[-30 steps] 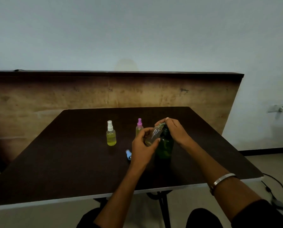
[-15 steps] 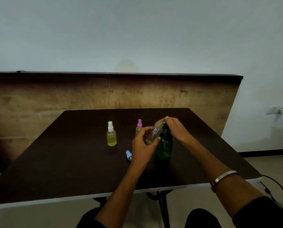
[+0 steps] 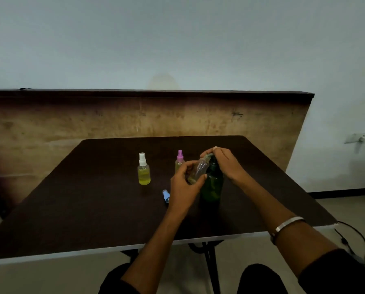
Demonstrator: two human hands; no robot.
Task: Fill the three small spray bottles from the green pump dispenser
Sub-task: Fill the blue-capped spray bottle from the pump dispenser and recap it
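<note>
The dark green pump dispenser [image 3: 212, 183] stands upright near the middle of the brown table [image 3: 71, 209]. My right hand [image 3: 224, 161] rests on top of its pump head, hiding it. My left hand [image 3: 184, 185] grips a small clear uncapped bottle [image 3: 199, 169], tilted with its mouth up at the pump nozzle; a little yellowish liquid lies at its base. A white-capped spray bottle [image 3: 143, 169] with yellow liquid stands to the left. A pink-capped spray bottle [image 3: 179, 160] stands behind my left hand, partly hidden. A blue spray cap [image 3: 166, 195] lies on the table.
A wooden board [image 3: 113, 119] leans behind the table's far edge. A wall socket with a plug [image 3: 360, 140] is at the right, and a black cable [image 3: 359, 236] runs across the floor there. My knees show below the table's near edge.
Both hands hold the same positions at the dispenser; the view has shifted slightly. Nothing else has visibly moved.
</note>
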